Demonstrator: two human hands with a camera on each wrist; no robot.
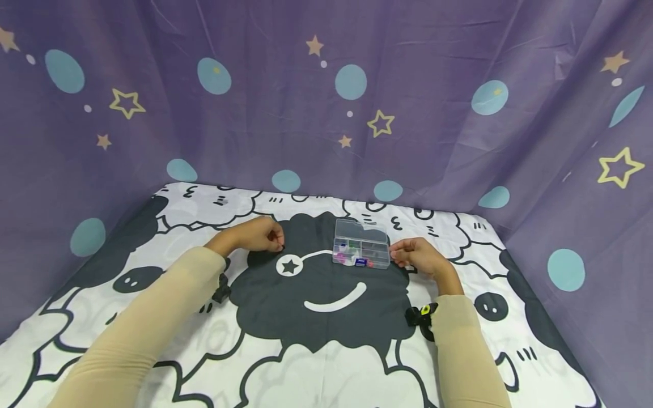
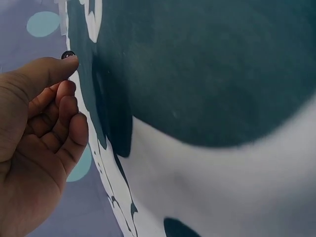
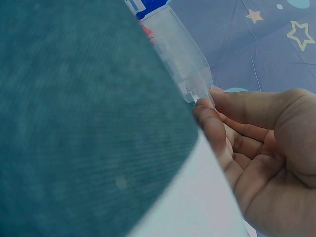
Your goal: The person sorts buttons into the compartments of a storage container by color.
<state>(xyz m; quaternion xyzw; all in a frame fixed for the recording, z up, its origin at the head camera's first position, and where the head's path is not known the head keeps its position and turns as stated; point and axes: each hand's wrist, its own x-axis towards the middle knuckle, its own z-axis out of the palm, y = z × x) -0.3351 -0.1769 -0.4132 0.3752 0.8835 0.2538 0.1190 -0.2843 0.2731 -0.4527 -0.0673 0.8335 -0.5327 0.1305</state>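
A clear plastic compartment box (image 1: 376,249) lies on the cloth with its lid (image 1: 349,229) raised toward the back. Small coloured pieces, among them a blue one (image 1: 361,262) and a pink one (image 1: 340,257), sit in its compartments. My right hand (image 1: 420,256) pinches the box's right edge between thumb and fingers; the right wrist view shows that corner of the box (image 3: 180,54) up close. Left of the box, my left hand (image 1: 261,233) hovers or rests low over the cloth, which I cannot tell. Between its thumb and forefinger is a small dark round button (image 2: 68,54), mostly covered by the thumb.
A white and dark grey cloth (image 1: 326,317) with cartoon sheep covers the work surface. Purple curtains (image 1: 285,130) with stars and blue dots hang behind it and at both sides. Dark straps (image 1: 221,289) circle both wrists.
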